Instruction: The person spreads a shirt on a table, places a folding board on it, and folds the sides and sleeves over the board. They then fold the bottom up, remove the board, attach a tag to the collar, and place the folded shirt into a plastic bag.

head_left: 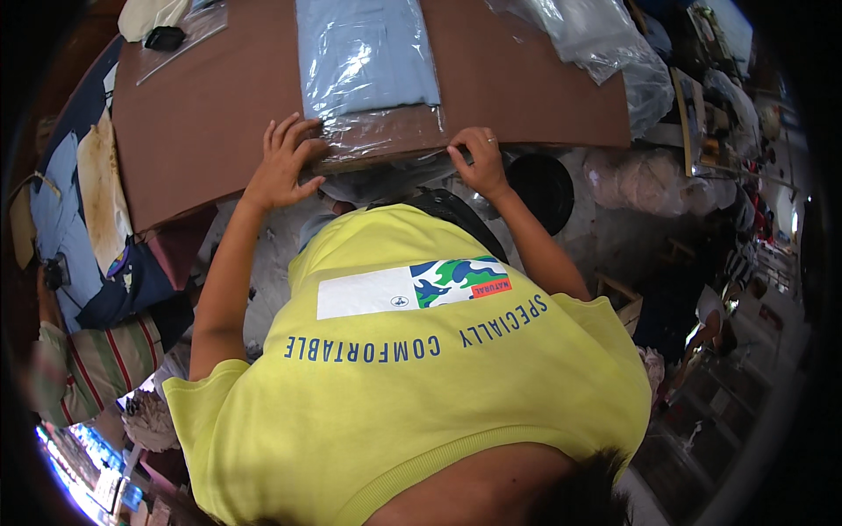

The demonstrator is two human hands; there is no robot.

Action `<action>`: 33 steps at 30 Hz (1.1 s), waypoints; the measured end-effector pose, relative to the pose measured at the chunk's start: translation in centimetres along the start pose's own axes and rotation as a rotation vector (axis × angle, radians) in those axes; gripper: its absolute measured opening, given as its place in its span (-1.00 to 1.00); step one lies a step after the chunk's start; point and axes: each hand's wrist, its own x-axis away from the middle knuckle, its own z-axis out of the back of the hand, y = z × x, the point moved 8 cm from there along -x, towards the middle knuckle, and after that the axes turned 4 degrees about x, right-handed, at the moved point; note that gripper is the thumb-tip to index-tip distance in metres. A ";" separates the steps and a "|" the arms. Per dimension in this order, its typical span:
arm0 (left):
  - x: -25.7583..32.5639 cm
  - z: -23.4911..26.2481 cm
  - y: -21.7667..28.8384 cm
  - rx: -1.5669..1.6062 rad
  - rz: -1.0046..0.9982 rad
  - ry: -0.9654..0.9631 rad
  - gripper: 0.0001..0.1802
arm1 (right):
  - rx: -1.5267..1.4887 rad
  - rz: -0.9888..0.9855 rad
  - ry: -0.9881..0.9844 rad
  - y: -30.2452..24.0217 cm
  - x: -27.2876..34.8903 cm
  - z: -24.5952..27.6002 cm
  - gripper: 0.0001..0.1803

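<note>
A folded light-blue garment (368, 61) lies inside a clear plastic bag (386, 131) on the brown tabletop. The bag's loose end reaches past the garment to the table's near edge. My left hand (288, 167) rests at that edge with its fingers spread, the fingertips touching the bag's left corner. At the opposite corner, my right hand (480, 162) is closed, thumb and forefinger pinched on the plastic. A ring shows on one of its fingers.
Crumpled clear plastic (605, 53) covers the table's far right. A small black object (164, 38) sits far left. A round black seat (540, 193) stands below the table, near a large clear-wrapped bundle (658, 181). Another person's striped sleeve (110, 364) is at the left.
</note>
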 end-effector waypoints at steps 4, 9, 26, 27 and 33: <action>-3.6 -0.2 2.1 -0.055 -0.036 0.179 -0.52 | 0.130 0.060 0.018 -1.4 0.0 -0.2 -0.81; -10.3 -5.8 3.7 -0.208 -0.034 0.180 -0.44 | 0.229 0.198 -0.040 -2.9 -0.1 -1.7 -0.75; -11.3 -7.8 4.0 -0.261 -0.047 0.101 -0.41 | -0.040 -0.195 -0.020 0.8 -0.4 -1.5 -0.79; -11.3 -7.9 3.9 -0.266 -0.046 0.099 -0.41 | -0.021 -0.200 -0.032 0.9 -0.6 -1.7 -0.81; -11.2 -8.0 3.8 -0.264 -0.041 0.095 -0.40 | 0.036 -0.146 -0.045 0.4 -0.1 -1.7 -0.90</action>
